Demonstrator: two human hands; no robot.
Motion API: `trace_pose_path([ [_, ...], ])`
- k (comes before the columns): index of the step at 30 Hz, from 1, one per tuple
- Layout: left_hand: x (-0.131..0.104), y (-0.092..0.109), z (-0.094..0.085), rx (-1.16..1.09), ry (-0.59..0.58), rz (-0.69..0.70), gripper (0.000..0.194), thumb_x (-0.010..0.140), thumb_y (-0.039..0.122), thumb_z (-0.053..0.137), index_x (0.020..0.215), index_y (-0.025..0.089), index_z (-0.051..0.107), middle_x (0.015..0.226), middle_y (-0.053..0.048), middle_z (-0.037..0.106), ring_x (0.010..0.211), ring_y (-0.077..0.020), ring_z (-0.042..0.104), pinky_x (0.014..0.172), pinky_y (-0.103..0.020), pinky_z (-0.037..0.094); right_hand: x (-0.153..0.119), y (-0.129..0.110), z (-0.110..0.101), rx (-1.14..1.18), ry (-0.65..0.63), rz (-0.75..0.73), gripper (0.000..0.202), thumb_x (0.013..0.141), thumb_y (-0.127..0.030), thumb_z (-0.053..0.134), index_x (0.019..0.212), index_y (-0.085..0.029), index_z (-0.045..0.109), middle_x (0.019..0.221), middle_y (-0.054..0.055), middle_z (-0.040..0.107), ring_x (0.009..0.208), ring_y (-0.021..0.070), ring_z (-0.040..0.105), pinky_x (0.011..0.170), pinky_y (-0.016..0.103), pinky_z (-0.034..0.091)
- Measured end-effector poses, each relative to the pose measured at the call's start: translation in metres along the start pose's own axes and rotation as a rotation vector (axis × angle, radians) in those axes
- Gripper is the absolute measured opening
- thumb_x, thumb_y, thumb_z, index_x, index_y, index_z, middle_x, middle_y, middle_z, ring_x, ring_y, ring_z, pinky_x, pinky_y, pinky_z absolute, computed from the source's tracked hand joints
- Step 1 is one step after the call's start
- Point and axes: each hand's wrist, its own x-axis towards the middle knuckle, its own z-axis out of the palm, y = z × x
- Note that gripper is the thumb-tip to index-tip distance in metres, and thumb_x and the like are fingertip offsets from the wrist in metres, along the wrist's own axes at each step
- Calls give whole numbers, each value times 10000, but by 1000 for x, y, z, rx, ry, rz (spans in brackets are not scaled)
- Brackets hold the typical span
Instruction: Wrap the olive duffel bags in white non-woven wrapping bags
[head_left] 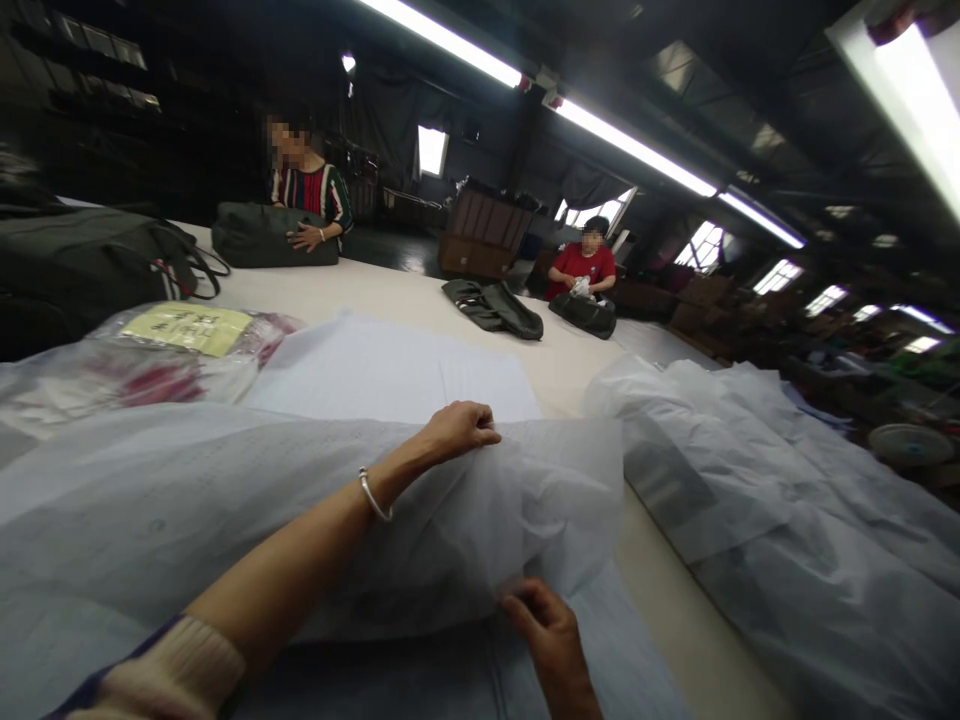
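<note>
A large translucent plastic sheet or bag (pixel 420 540) spreads over the near table, with bluish-white material below it. My left hand (pixel 463 430), with a silver bangle on the wrist, pinches the plastic's upper edge near the middle of the view. Lower and to the right, my right hand (pixel 547 625) has thumb and forefinger together on the plastic's lower edge. The plastic between the hands is wrinkled and raised. Beyond it lies a flat stack of pale sheets (pixel 375 365).
Wrapped stacks under clear plastic (pixel 787 480) stand at the right. At the left are a dark bag (pixel 82 260) and a plastic packet with a yellow label (pixel 187 330). Two people handle dark bags across the pale table (pixel 375 290); another dark bag (pixel 495 308) lies between them.
</note>
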Motion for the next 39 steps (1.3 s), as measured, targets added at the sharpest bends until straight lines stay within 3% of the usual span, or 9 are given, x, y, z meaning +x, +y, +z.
trace_pose_path([
  [4,4,-12,10,47,10,-52,107,800,318,633,799,213,652,769,3,670,733,-182,596,597,-262,345,16,-18,-13,-94,197,-109,395,735,-552,722,846,-173,712,761,44,714,718,206,671,676,284,557],
  [7,3,-20,14,49,-13,-79,108,807,318,613,827,220,653,780,10,673,720,-172,596,587,-256,343,22,-41,-14,-305,366,-428,266,817,-429,690,939,-192,701,866,52,736,791,202,696,737,293,575],
  [10,2,-25,16,43,-37,-100,129,810,340,608,826,223,659,778,17,678,718,-163,608,576,-246,347,27,-75,-2,-511,202,-874,172,882,-237,628,1046,-233,679,974,43,733,941,189,687,850,304,564],
  [13,2,-29,20,58,-52,-112,133,788,347,636,830,225,671,788,15,688,732,-167,624,580,-244,358,44,-104,21,-708,-28,-1085,300,905,-206,586,1201,-237,619,1181,60,690,1176,213,603,1021,388,501],
  [20,7,-31,17,138,19,-182,232,858,362,606,1031,216,659,927,-31,717,835,-197,657,699,-265,460,104,-94,42,-1014,-190,-907,536,940,-493,513,1393,-207,488,1407,96,558,1333,285,479,1121,512,395],
  [26,-30,1,-12,263,135,-109,240,969,287,436,1044,199,647,1100,-75,673,1033,-223,612,911,-332,452,103,-90,36,-1035,-313,-729,559,956,-517,454,1429,-220,450,1472,62,488,1366,298,435,1156,536,334],
  [31,-73,12,23,370,46,-62,248,910,133,485,1079,169,663,1086,-100,693,1016,-267,637,919,-412,491,104,-111,35,-971,-376,-668,432,980,-381,455,1389,-246,493,1403,48,567,1309,258,494,1118,473,374],
  [35,-79,-4,55,444,166,-54,374,938,141,473,1304,162,543,1333,-119,598,1217,-269,559,1044,-466,443,117,-120,28,-892,-371,-690,330,977,-269,449,1275,-266,591,1306,43,634,1218,222,554,1052,424,417],
  [39,-81,-23,65,473,292,-14,384,941,217,499,1323,184,527,1403,-124,543,1292,-280,506,1086,-502,419,144,-124,18,-840,-292,-628,445,895,-316,577,1322,-192,560,1416,107,543,1336,260,449,1137,457,315],
])
